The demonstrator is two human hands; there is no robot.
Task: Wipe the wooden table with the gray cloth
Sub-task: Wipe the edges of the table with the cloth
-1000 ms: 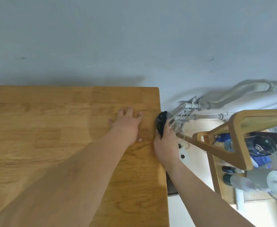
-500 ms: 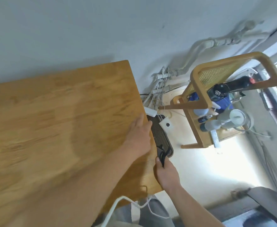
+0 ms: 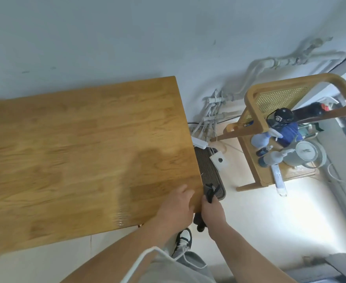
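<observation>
The gray cloth [image 3: 209,193] looks dark, almost black, here. It is bunched up in the right hand [image 3: 212,212], just off the right edge of the wooden table [image 3: 76,156], close to the near right corner. One end of the cloth sticks up above the hand and another bit hangs down under it. The fingers of the right hand are curled tight around the cloth. The cloth seems to touch the side edge of the surface, but it is hard to be sure.

The left hand [image 3: 176,207] lies flat on the surface just beside the right hand, at that same corner. Its fingers are stretched out, close together, and hold nothing. It seems to steady the table.

The top of the surface is bare. A darker, shiny patch near the hands looks partly like shadow and maybe a wet streak.

On the floor to the right of the table lies a dark ribbed mat [image 3: 207,172] with a white power strip [image 3: 199,142] at its far end. Farther right stands a small wooden rack [image 3: 258,111] holding spray bottles [image 3: 274,157]. White pipes [image 3: 213,111] run along the far wall.

The step in hand looks like wiping the right side edge. Next, the person likely needs to lift the cloth onto the top, spread it flat, and push it across the wood toward the left.
</observation>
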